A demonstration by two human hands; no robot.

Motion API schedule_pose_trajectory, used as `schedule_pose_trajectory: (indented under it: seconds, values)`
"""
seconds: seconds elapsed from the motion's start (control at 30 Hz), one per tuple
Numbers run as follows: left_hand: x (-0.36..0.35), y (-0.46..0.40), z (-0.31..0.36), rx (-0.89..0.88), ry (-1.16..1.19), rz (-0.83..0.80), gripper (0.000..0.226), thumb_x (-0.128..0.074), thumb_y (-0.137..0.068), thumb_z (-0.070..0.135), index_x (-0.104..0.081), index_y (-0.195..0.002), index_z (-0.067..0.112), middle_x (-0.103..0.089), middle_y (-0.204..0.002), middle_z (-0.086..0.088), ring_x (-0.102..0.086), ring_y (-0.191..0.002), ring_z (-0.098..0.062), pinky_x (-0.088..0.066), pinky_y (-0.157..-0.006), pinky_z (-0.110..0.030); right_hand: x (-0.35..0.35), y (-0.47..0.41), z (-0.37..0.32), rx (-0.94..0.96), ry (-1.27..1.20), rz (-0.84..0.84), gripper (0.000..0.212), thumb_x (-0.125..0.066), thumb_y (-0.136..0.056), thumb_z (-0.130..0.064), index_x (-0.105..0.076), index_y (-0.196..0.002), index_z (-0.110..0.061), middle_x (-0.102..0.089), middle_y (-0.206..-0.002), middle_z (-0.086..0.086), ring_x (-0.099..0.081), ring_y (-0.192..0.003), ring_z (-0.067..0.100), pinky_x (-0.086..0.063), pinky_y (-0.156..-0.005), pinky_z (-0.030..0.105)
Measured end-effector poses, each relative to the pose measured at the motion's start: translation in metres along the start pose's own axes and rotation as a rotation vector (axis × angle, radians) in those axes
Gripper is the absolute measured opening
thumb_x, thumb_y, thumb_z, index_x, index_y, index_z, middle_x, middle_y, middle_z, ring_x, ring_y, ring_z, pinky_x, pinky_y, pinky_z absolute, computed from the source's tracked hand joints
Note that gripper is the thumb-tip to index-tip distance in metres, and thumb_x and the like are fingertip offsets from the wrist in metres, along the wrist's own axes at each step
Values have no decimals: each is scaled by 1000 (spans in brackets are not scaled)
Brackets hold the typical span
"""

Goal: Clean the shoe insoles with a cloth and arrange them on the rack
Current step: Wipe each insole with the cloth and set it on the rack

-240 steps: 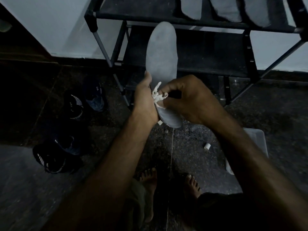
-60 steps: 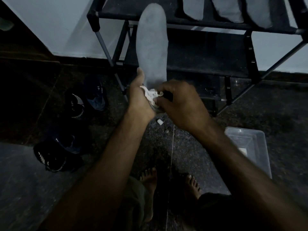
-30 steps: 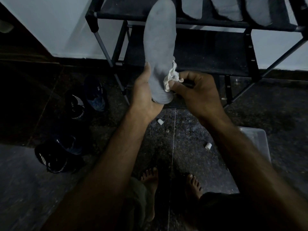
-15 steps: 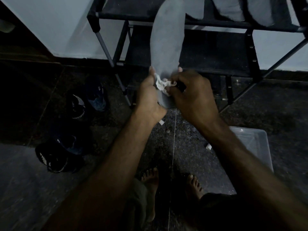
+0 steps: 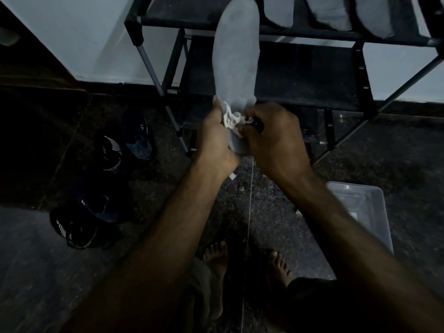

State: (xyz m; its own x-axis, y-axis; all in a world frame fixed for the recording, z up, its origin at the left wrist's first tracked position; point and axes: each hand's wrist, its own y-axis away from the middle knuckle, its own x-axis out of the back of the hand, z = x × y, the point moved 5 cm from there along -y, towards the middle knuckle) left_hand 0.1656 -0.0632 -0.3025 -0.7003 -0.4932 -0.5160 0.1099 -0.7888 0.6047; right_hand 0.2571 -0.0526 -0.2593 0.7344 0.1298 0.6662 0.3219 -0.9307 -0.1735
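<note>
dim dark floor, left grip [image 5: 216, 138] around insole [image 5: 236, 56], right grip [image 5: 271, 138] pinching cloth [image 5: 231, 118]

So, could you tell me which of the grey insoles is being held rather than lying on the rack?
The upright insole, gripped by the left hand and wiped with the cloth; the other insoles lie on the rack's top shelf.

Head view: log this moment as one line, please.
step: wiping | left hand: holds insole upright | right hand: rubs cloth at heel end | rack: other insoles on top shelf
</note>
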Motion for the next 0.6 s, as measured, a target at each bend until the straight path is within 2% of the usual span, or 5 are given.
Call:
schedule_pose_trajectory:
  seconds: [0.1, 0.27, 0.37, 0.47, 0.6]
  values:
    - [0, 2, 2, -16, 11, -1, 49, -31, -100, 51, -56, -87, 12, -66, -55, 0, -63, -48, -12, -53, -48, -21, 0, 0, -2, -2, -25, -41, 8, -67, -89, -17, -72, -95, -14, -66, -91, -1, -57, -74, 6, -45, -66, 10]
    - [7, 7, 12, -103, 136, 37, 52, -40, -99, 46, -58, -123, 4, -68, -90, -10, -68, -72, -19, -56, -56, -25, -1, 7, -10, -32, -226, -357, 5, -72, -85, -18, -75, -90, -16, -72, -85, -6, -65, -76, 2, -51, -71, 16]
    - [7, 10, 12, -104, 123, 56, 58, -38, -100, 48, -53, -132, 3, -68, -101, -11, -68, -83, -21, -58, -62, -27, -4, 5, -5, -46, -217, -272, 3, -72, -86, -16, -73, -87, -18, -71, -85, -6, -65, -76, 5, -54, -74, 26]
    - [-2, 14, 7, -42, 51, 62, 60, -31, -101, 49, -43, -142, 6, -62, -121, -11, -60, -116, -30, -48, -90, -33, -9, 2, -4, 0, -90, -67, 5, -68, -87, -11, -70, -85, -15, -63, -84, -5, -57, -73, 5, -48, -67, 15]
    - [-4, 4, 1, -25, 119, 21, 51, -23, -103, 45, -52, -130, 12, -60, -97, -6, -52, -122, -30, -37, -100, -32, -8, 1, -8, 60, -55, 54, 5, -67, -88, -9, -71, -89, -10, -58, -85, -5, -51, -72, 2, -41, -65, 8]
